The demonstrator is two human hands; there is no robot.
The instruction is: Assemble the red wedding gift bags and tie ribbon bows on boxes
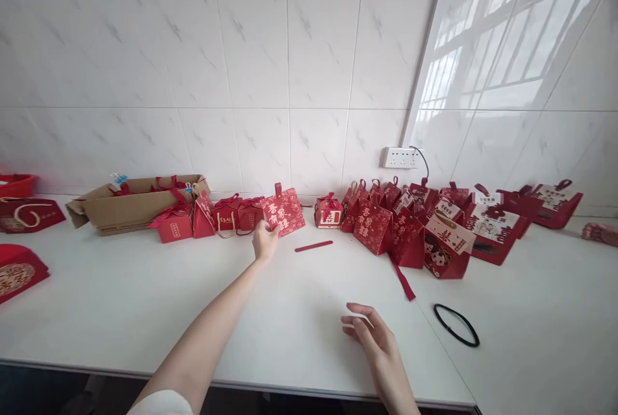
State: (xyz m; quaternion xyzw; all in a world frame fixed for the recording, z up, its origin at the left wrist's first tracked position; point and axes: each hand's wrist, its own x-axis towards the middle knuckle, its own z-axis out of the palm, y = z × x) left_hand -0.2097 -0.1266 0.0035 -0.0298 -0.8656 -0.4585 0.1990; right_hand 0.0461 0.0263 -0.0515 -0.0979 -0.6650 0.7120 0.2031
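At the middle of the white table (299,312), toward its far side, the left hand (266,240) grasps a red box (286,210) by its near left corner, the thumb across the printed front and the other fingers mostly hidden behind. This hand is closed only as far as the box allows. The right hand (379,344) is empty, above the near part of the table and right of the middle; its fingers are loosely bent and spread a little, with the thumb apart from them, pointing far and left.

The red box shows its printed face to the near side, leaning so that its right end sits higher than its left. Its loop sticks up at the top. The face looks about as wide as tall, so I cannot tell a long axis; nor can I tell whether its lower edge touches the table.

Just right of the box and nearer, a thin red strip (313,246) lies flat, its long axis running left to right, the right end slightly farther away. Beyond the strip stands a small box with a bow (329,212). A crowd of red boxes (400,228) fills the far right, and a black ring (456,325) lies nearer. On the far left rests an open cardboard carton (109,212).
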